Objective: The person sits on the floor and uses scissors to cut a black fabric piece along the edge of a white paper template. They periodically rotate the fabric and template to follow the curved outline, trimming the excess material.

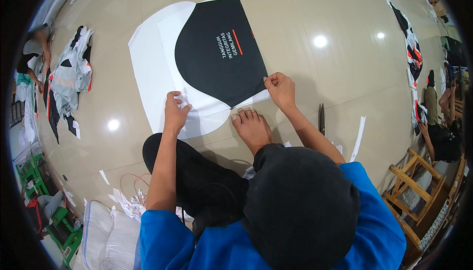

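Observation:
A black cut panel (212, 58), apparently fabric, lies flat on the floor with small white lettering and an orange stripe. One side curves in a wave, and white sheets (148, 58) of similar outline spread beneath it and to its left. My right hand (281, 91) pinches the black panel's near right corner between thumb and fingertips. My left hand (176, 115) rests over the white sheet left of the curve, thumb and fingers apart, holding nothing that I can see. My bare foot (252, 129) is beside the panel's near edge.
Dark scissors (321, 119) and a white strip (358, 138) lie to the right. Fabric heaps (71, 73) and long fabric pieces (411, 48) flank the floor, with people near them. White sacks (111, 235), scraps (130, 203) and a wooden stool (416, 184) are nearer.

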Tool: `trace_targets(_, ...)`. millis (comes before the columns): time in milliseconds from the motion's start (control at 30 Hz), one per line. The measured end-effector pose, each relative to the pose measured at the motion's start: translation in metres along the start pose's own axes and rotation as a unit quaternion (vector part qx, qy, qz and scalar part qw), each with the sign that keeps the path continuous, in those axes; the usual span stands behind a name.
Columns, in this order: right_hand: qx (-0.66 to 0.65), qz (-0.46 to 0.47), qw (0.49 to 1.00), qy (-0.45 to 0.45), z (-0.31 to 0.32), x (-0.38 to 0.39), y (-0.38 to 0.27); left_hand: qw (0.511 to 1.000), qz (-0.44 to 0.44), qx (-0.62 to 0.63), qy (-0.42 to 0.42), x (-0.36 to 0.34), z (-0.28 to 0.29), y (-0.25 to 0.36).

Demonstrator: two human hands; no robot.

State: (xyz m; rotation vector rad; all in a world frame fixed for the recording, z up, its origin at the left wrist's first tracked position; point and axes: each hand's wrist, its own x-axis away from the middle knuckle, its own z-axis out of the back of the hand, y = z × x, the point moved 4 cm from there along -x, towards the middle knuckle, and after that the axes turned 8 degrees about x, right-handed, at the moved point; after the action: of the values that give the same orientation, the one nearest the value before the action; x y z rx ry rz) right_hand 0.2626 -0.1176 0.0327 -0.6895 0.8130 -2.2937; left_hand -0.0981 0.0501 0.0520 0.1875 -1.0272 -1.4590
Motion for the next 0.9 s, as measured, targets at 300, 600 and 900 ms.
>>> trace_targets(300, 0.001, -0.016, 1.0, -0.008, 0.002, 0.0028, -0.0024, 1.0, -0.011, -0.016, -0.001, 0.0014, 0.0011, 0.0053)
trace_targets(600, 0.0, -0.009, 1.0, -0.003, 0.0026, 0.0045, -0.0026, 0.999, -0.024, -0.026, 0.005, 0.0013, 0.0008, 0.0057)
trace_targets(900, 0.002, -0.014, 1.0, -0.004, 0.0017, 0.0053, -0.0011, 0.999, -0.026, -0.029, 0.0, 0.0011, -0.0009, 0.0015)
